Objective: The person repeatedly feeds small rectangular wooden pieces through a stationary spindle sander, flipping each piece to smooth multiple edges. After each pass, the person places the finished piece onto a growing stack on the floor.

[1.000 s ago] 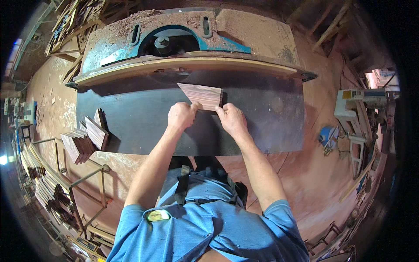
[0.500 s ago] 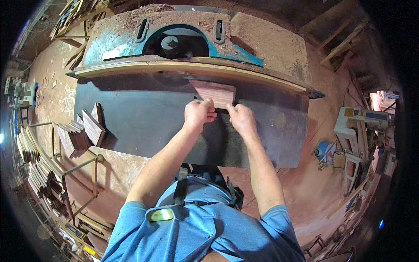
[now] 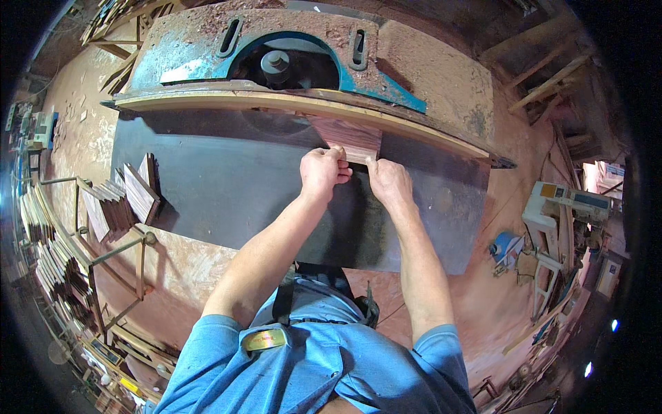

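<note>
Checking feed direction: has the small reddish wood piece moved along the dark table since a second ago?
Yes. The small reddish wood piece has gone forward against the long pale fence and to the person's right of the blue-green housing. Both hands press it.

Your single head camera looks steeply down from above your chest, facing forward over the dark bench (image 3: 227, 200) toward the blue-green machine housing (image 3: 289, 62). It sits close; fisheye bending curves the bench edges near the rim.
</note>
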A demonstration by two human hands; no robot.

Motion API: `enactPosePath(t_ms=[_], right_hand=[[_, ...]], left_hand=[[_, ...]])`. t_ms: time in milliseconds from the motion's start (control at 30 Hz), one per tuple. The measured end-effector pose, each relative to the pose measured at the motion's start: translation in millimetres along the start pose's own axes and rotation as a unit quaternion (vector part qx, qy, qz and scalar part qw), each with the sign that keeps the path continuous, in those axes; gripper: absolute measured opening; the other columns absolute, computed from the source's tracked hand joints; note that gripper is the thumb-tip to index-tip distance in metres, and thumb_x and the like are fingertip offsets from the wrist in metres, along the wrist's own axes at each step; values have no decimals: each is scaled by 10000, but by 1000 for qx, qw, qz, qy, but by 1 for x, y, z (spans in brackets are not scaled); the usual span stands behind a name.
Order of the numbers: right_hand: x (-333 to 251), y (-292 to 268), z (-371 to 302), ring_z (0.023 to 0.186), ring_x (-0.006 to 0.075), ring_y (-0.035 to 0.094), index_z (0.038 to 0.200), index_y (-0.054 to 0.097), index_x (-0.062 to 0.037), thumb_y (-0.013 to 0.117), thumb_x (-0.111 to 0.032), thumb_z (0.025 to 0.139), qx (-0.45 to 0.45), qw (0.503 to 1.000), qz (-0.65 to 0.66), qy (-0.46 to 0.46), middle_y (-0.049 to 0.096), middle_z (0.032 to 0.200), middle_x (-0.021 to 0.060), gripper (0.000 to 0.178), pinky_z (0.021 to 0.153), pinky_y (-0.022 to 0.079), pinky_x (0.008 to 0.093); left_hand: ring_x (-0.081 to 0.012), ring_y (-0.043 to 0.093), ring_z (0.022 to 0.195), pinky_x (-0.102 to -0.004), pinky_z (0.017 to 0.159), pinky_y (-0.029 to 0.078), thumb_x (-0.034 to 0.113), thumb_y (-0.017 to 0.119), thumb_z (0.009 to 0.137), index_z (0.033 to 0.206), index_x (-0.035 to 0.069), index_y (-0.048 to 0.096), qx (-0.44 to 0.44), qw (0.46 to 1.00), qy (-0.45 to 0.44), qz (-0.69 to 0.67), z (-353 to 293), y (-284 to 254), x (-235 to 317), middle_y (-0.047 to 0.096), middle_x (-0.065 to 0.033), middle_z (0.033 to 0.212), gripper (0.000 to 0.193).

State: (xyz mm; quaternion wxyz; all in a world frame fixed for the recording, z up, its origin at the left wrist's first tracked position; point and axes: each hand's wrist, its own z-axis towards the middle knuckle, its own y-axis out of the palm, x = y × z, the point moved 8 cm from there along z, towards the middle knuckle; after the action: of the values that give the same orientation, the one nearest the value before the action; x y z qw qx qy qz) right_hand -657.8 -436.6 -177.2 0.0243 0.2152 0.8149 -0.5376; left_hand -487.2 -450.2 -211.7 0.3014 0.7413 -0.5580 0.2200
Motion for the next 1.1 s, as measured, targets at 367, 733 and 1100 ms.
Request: enactPosePath(t_ms=[367, 733, 1100], right_hand=[[-26, -1, -1, 923, 445, 679, 876, 717, -18, 442, -478, 1015, -3, 1000, 20, -13, 705, 931, 255, 553, 820, 526, 545], [-55, 10, 5, 889, 433, 693, 858, 725, -8, 480, -454, 1007, 5, 998, 36, -53, 704, 905, 259, 530, 792, 539, 527], [-69, 14, 4, 924, 441, 687, 910, 739, -8, 478, -448, 1007, -14, 998, 39, -36, 706, 941, 259, 521, 818, 537, 524]], left_hand=[[-200, 657, 626, -323, 556, 556, 163, 622, 940, 872, 12, 611, 23, 999, -9, -21, 5, -21, 4, 646, -93, 776, 166], [-174, 648, 579, -301, 529, 558, 136, 616, 932, 859, -29, 635, 53, 998, 10, -20, 6, -49, 22, 650, -88, 748, 181], [-184, 648, 599, -302, 527, 547, 152, 626, 952, 871, 26, 602, 52, 998, 2, -27, 11, -64, 24, 638, -79, 761, 152]])
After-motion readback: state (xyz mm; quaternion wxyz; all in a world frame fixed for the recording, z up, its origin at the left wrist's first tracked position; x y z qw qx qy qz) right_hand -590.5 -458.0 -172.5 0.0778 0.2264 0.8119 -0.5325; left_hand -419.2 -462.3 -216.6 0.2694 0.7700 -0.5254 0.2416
